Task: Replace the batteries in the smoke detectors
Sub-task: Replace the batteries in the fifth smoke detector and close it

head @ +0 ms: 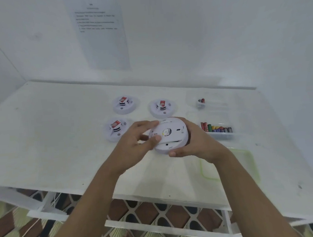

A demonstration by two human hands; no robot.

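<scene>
- The round white plastic smoke detector (pixel 168 132) is held in both hands just above the white bench (pixel 60 134), tilted with its back towards the camera.
- The right hand (pixel 196 141) is cupped round the rim from the right, thumb under the near edge; its grip is closed round the body.
- The grip of the left hand (pixel 135 138) is closed on the left edge of the flat back plate, which appears shifted off centre, though blur leaves this uncertain.
- The step is judged to be twisting the plate off to reach the battery.
- A catch could be snapped if the plate is forced. If it frees suddenly, the body could be dropped onto the bench.
- Three more round white detectors (pixel 126 103) (pixel 162 107) (pixel 115 128), each with a red-and-white piece on top, are set just beyond the hands and could be knocked.
- A clear plastic tray of mixed coloured batteries (pixel 218 130) lies just right of the right wrist, which stands in the way of a reach from the left.
- A second clear tray (pixel 201 102) with very few cells lies farther back.
- A clear green-rimmed lid (pixel 246 165) lies partly under the right forearm.
</scene>
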